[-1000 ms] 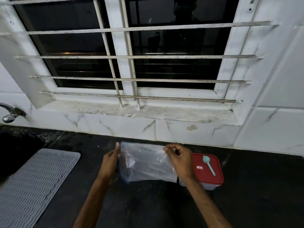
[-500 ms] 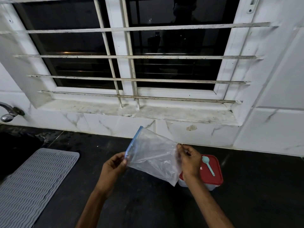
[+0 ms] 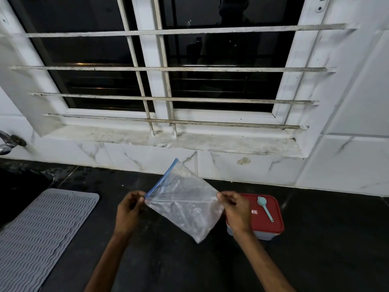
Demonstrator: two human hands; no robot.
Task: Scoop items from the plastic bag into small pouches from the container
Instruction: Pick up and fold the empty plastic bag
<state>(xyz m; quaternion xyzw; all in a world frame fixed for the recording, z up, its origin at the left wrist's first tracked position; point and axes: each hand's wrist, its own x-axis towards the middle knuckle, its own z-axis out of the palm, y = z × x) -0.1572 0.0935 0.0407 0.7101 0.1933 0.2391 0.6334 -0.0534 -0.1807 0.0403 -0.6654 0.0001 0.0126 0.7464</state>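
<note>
A clear plastic zip bag (image 3: 183, 201) with a blue seal strip hangs tilted above the dark counter, one corner pointing down. My left hand (image 3: 128, 211) pinches its left corner at the lower end of the blue strip. My right hand (image 3: 235, 209) pinches the opposite corner. What is inside the bag is hard to make out. Behind my right hand a container with a red lid (image 3: 265, 216) stands on the counter, partly hidden by my hand. A small light-blue scoop (image 3: 264, 207) lies on the lid.
A grey ribbed mat (image 3: 40, 234) lies on the black counter (image 3: 326, 239) at the left. A tap (image 3: 8, 142) juts from the wall at the far left. White marble tiles and a barred window ledge (image 3: 172, 142) rise behind.
The bag has gone from a flat upright hold to a diagonal one, its blue strip now slanting up and to the right. Both hands have spread slightly apart.
</note>
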